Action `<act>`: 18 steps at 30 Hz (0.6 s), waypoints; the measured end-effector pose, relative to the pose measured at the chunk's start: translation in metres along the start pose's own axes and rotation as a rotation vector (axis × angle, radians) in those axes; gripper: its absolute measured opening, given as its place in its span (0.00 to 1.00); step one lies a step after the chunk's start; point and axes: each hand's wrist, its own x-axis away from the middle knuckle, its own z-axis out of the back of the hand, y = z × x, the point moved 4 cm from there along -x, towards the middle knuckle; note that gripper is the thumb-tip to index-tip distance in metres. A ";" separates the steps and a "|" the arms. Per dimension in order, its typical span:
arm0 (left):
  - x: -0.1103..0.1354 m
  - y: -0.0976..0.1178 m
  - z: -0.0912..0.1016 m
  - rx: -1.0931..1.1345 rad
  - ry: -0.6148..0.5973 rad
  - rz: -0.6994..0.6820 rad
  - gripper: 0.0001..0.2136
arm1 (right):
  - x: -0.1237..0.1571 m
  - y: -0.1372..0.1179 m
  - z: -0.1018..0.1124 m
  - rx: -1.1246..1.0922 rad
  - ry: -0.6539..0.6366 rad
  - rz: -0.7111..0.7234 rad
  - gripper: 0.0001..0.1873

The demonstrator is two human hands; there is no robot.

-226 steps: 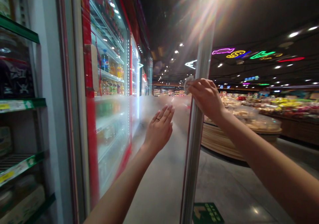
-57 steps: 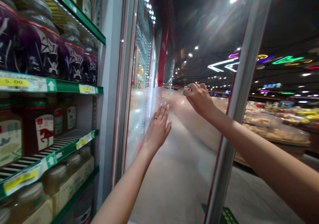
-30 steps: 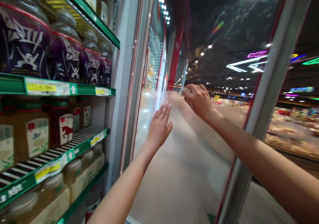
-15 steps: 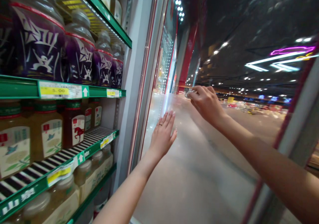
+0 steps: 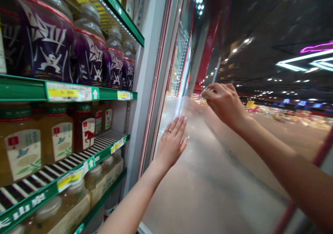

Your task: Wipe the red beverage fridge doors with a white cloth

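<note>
A glass door (image 5: pixel 197 192) stands open beside a drinks cooler. My left hand (image 5: pixel 172 142) lies flat against the glass, fingers stretched out together, with a ring on one finger. Higher up and to the right, my right hand (image 5: pixel 225 103) is closed at the pane. Its fingertips pinch a small crumpled white wipe (image 5: pixel 205 92), mostly covered by the hand. Reflections and motion blur hide the wipe's full shape.
Purple-labelled bottles (image 5: pixel 48 41) fill the upper shelf at left. Below stand tea bottles (image 5: pixel 61 135) behind a green shelf edge (image 5: pixel 31 204) with a price tag (image 5: pixel 69 92) above. The cooler's frame (image 5: pixel 153 77) runs upright beside the door.
The shelves and door frame have shifted right in view as the camera turned slightly left. My left hand stays flat on the glass. My right hand keeps its pinch, slightly higher and further right in view.
</note>
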 end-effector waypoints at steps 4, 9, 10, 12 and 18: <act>0.003 -0.001 0.012 -0.006 0.013 0.005 0.36 | 0.000 -0.022 -0.012 -0.005 -0.044 0.096 0.15; -0.002 -0.003 0.016 0.009 -0.005 0.017 0.34 | -0.022 -0.034 -0.023 0.030 -0.060 0.110 0.13; -0.002 -0.005 0.016 0.011 -0.006 0.024 0.34 | -0.023 -0.032 -0.022 0.040 -0.058 0.112 0.13; -0.003 -0.010 0.015 0.017 -0.001 0.043 0.35 | -0.019 -0.029 -0.020 0.057 -0.052 0.120 0.13; -0.006 -0.022 0.013 0.067 0.025 0.098 0.36 | -0.005 -0.034 -0.024 0.037 -0.049 0.181 0.12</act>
